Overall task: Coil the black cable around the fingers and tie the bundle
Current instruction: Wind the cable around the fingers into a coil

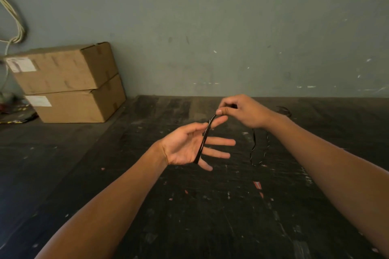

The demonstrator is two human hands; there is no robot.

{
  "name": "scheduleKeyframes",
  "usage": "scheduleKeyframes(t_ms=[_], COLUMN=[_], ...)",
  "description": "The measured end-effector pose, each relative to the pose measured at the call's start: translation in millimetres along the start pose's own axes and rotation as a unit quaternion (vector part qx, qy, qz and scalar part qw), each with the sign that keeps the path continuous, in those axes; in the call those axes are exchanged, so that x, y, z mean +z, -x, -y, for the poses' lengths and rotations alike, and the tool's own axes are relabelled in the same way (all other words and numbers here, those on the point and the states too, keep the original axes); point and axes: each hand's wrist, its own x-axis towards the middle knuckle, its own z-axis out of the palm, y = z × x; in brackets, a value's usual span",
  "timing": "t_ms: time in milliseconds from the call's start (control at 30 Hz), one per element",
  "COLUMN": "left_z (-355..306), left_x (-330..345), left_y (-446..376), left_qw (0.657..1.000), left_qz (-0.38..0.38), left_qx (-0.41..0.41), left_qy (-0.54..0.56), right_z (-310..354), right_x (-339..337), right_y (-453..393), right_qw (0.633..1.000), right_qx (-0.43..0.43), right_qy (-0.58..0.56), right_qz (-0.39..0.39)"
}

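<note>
A thin black cable (pixel 203 143) runs in a few strands across the palm of my left hand (pixel 185 147), from below the little finger up to the index finger. That hand is held palm up with its fingers spread, the cable wound around them. My right hand (pixel 242 111) hovers just above and to the right, pinching the cable between thumb and forefinger near the left index fingertip. The loose rest of the cable (pixel 255 149) hangs below my right wrist and lies in a slack loop on the dark table (pixel 189 206).
Two stacked cardboard boxes (pixel 71 82) stand at the back left against a grey-green wall (pixel 210 27). Pale cords (pixel 19 25) hang on the wall at the far left. A small dark object (pixel 284 110) lies on the table behind my right wrist.
</note>
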Motion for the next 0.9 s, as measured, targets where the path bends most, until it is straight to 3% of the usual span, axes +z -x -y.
scheduleKeyframes(t_ms=[200, 333, 633, 900], left_z=[-8.9, -23.7, -28.2, -32.9], left_x=[1.9, 4.0, -4.4, -19.1], left_y=[4.3, -2.2, -15.6, -8.7], left_qw=[0.998, 0.997, 0.992, 0.985], left_qz=[0.025, 0.035, 0.012, -0.085], left_qx=[0.049, 0.066, 0.091, 0.126], left_qy=[0.034, 0.030, 0.085, 0.086], right_z=[-31.3, -34.1, -7.9, 14.5], right_x=[39.7, 77.7, 116.4, 109.2], right_y=[19.5, 34.4, 44.9, 62.7], right_qw=[0.997, 0.980, 0.968, 0.965], right_qx=[0.056, 0.110, 0.100, 0.056], right_qy=[-0.056, -0.153, -0.189, -0.122], right_qz=[0.017, 0.062, 0.130, 0.224])
